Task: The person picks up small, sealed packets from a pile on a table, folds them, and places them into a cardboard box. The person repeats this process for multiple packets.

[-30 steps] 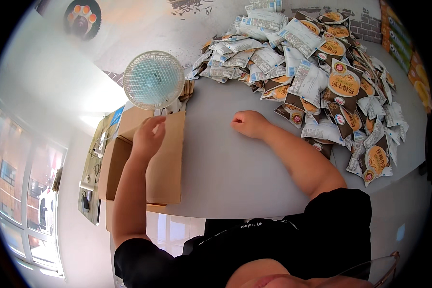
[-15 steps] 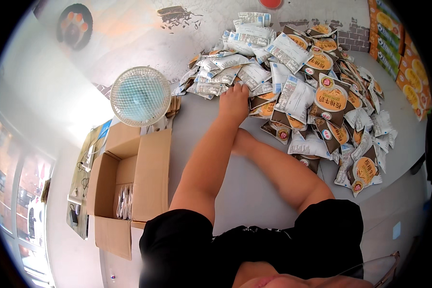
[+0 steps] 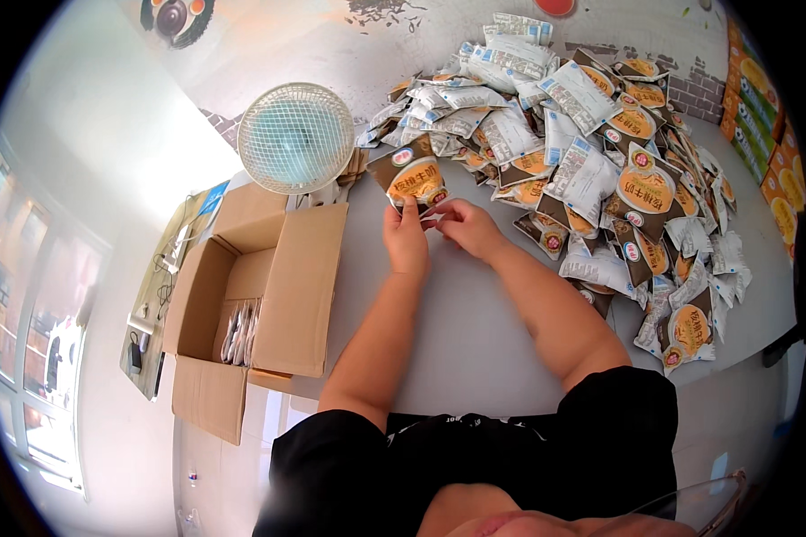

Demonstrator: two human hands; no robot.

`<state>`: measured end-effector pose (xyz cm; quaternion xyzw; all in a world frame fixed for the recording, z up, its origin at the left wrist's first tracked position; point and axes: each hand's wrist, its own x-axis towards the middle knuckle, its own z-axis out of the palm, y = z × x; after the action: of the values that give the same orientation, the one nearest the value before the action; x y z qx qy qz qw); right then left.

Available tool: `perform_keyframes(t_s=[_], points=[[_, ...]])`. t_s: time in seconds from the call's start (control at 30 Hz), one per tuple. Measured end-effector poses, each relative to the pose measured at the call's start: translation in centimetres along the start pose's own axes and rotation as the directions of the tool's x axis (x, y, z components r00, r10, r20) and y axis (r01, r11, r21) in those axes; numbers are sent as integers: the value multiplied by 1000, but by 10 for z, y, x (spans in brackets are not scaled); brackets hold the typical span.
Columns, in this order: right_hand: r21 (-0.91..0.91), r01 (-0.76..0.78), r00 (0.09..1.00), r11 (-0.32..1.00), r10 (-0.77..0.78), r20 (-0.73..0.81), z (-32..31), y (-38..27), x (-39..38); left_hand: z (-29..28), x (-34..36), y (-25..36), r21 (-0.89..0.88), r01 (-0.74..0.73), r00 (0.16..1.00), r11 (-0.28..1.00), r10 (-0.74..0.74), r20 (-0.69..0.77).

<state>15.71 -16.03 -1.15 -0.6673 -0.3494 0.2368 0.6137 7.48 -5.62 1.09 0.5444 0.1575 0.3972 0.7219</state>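
A brown and white pouch [image 3: 415, 177] with a picture of an orange bowl on its front is held up over the grey table. My left hand [image 3: 407, 240] is closed on its lower edge, the thumb lying on the printed face. At the pouch's lower right corner, the fingers of my right hand [image 3: 471, 229] pinch the edge, partly hidden. Behind and to the right spreads a big heap of similar pouches [image 3: 587, 183], some with white backs up. On the left stands an open cardboard box [image 3: 297, 291] with several pouches [image 3: 240, 333] upright inside.
A round wire-guarded fan [image 3: 295, 139] stands behind the box, close to the heap. Orange and green cartons [image 3: 754, 116] are stacked at the far right. A side table [image 3: 159, 295] with cables lies beyond the box. The grey table [image 3: 466, 340] ends near my body.
My left hand has come back from the heap's edge with a pouch. My right hand, then partly behind the left forearm, has moved up to the pouch. The whole view has shifted slightly.
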Motion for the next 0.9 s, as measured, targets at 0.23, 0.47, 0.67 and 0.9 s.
perform_keyframes(t_s=[0.23,0.47,0.67,0.9], points=[[363,6,999,932,13,-51,0,-18,-11,-38,-42,21,-75,300,953,951,-295,73],[606,-294,948,739,144,284,-5,-30,-12,-46,-55,15,142,304,833,942,-335,440],[449,-62,995,891,20,96,10,-31,-17,-45,-43,32,110,399,868,910,-413,275],[391,20,994,920,-61,92,32,-43,-25,-46,-32,25,128,293,939,948,-310,147]])
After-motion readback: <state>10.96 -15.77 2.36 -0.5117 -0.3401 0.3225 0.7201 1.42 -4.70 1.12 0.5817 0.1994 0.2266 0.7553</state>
